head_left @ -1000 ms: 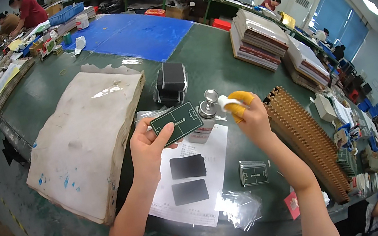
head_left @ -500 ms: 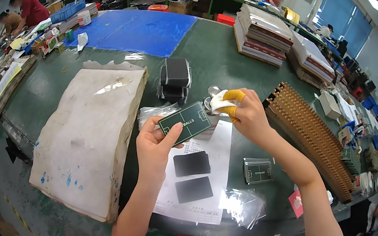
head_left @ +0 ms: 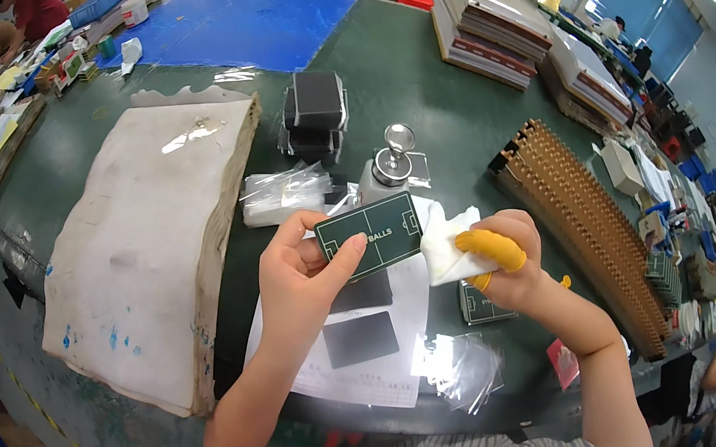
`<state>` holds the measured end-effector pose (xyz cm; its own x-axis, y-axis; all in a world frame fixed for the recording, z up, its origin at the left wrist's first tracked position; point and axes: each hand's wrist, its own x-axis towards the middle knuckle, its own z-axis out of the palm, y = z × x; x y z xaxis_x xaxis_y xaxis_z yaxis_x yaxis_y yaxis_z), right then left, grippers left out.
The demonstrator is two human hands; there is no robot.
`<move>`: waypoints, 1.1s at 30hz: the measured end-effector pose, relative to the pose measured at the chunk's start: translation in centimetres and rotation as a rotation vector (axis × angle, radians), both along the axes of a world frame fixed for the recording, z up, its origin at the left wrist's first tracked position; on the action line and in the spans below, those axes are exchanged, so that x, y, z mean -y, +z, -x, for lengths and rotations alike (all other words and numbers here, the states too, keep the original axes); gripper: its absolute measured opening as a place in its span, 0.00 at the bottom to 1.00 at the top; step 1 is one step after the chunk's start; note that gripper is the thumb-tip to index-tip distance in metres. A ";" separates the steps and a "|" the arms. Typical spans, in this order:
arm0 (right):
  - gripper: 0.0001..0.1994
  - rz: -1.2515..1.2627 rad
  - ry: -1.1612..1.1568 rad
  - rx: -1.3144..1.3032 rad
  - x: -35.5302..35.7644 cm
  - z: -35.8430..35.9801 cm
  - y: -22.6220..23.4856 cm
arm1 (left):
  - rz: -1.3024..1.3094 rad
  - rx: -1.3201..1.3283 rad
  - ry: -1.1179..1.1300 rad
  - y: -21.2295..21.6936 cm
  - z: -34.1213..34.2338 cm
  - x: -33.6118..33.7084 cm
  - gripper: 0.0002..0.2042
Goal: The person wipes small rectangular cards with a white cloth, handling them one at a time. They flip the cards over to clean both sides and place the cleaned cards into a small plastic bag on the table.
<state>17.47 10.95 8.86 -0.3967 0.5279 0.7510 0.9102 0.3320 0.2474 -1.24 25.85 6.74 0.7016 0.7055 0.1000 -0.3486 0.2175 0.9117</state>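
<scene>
My left hand (head_left: 297, 268) grips a dark green card (head_left: 386, 230) with white pitch-like lines, thumb across its face. My right hand (head_left: 511, 265), with yellow finger cots on some fingers, pinches a folded white cloth (head_left: 449, 248) close to the card's right edge. Whether the cloth touches the card I cannot tell. Below lies a printed sheet of paper (head_left: 377, 388) bearing a black card (head_left: 361, 339) and a second one partly hidden by the held card. A metal-topped dispenser bottle (head_left: 389, 170) stands just beyond the card. A stack of green cards (head_left: 480, 305) sits partly under my right hand.
Clear plastic sleeves (head_left: 281, 194) and stacked black card packs (head_left: 315, 111) are behind my left hand. At left is a thick paper stack (head_left: 152, 250); at right, a long brown slotted rack (head_left: 575, 233). Loose clear film (head_left: 466, 372) lies near the front edge. Other people work farther off.
My right hand has moved away from the dispenser, down and toward the card, bringing the cloth beside it. The card has shifted slightly right in the picture as the view tilted.
</scene>
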 end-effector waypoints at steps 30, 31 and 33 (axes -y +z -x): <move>0.18 -0.072 -0.011 0.074 2.5 -1.0 -1.0 | -0.030 0.034 -0.063 -0.2 0.0 1.2 0.09; 0.18 -0.062 -0.027 0.088 2.5 -0.6 -1.0 | -0.036 0.021 -0.065 -0.3 0.0 1.2 0.09; 0.16 -0.024 -0.074 0.118 2.9 -0.1 -1.0 | -0.022 -0.001 -0.084 -0.3 -0.2 1.1 0.09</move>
<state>17.57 8.09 7.88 -0.4437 0.5413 0.7142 0.8961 0.2581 0.3612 -1.08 24.72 6.44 0.7583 0.6418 0.1143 -0.3293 0.2258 0.9168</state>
